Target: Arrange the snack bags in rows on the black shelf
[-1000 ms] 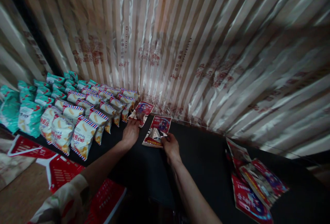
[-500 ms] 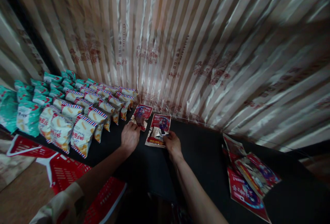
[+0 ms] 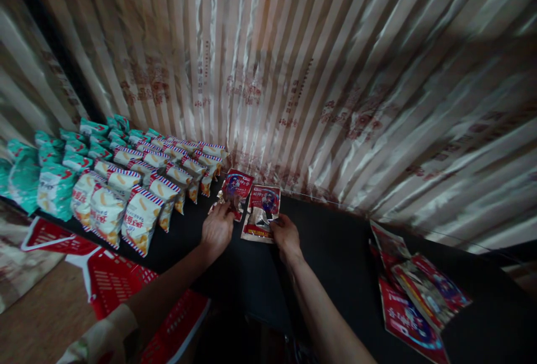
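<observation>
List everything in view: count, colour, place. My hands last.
Table: one, black, centre
Green packets: many, green, left
Striped-edge packets: many, white, left of centre
Paired red packets: two, red and silver, centre
Loose red packets: three or more, red, right
Basket: at least one, red, lower left
Sheeting: count unclear, pale, behind
Floor: one, brown, lower left
Sleeve: one, pale, lower left
Left hand: one, on left paired packet
Right hand: one, at right paired packet's edge

Striped, shiny sheeting [image 3: 268, 34] is covering the whole back, hanging in pleats and carrying reddish floral prints [image 3: 356, 121] plus lettering [image 3: 200, 67]. Dark strip [image 3: 52, 45] is slanting down at upper left. Black table [image 3: 335, 246] is running along the sheeting's foot. Brown floor [image 3: 54, 291] is showing lower left. Light is running dim, glinting off the folds.
</observation>
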Tool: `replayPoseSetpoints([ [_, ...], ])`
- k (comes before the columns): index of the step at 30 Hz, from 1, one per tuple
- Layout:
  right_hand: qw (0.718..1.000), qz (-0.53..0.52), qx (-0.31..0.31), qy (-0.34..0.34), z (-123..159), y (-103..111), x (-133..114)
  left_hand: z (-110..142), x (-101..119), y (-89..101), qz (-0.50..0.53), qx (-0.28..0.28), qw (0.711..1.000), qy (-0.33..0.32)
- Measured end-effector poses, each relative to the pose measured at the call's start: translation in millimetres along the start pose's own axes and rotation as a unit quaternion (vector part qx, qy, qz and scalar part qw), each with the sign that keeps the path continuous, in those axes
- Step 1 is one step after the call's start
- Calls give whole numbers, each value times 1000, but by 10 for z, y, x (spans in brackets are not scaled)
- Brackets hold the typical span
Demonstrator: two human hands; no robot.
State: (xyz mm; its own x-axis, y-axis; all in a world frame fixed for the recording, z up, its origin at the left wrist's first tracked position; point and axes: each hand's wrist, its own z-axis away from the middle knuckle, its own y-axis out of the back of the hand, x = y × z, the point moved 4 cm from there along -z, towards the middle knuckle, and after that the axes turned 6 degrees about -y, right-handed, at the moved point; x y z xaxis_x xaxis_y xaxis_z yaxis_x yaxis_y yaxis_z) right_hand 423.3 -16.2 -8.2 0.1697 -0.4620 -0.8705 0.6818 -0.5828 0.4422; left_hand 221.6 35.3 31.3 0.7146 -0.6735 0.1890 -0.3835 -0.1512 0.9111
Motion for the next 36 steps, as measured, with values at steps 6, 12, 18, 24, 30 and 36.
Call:
replayPoseSetpoints([
  [6, 998, -55, 2, -6, -1, 15, 3, -7, 7, -2, 8, -1, 1000, -5],
  [12, 986, -162, -10, -27, 114, 92, -108, -3, 22, 19, 23, 26, 999, -18],
  [18, 970, -239, -9, -54, 163, 199, -150, -21, 24, 9, 46, 31, 998, -22],
  [24, 972, -229, -14, -57, 129, 229, -122, -37, -4, 11, 73, 52, 996, -10],
  [30, 971, -230, -47, -49, 108, 87, -251, -84, -115, -67, 89, 63, 993, 49],
  [36, 974, -208, -85, -43, 152, -222, -463, -124, -279, -118, 151, 69, 981, 100],
])
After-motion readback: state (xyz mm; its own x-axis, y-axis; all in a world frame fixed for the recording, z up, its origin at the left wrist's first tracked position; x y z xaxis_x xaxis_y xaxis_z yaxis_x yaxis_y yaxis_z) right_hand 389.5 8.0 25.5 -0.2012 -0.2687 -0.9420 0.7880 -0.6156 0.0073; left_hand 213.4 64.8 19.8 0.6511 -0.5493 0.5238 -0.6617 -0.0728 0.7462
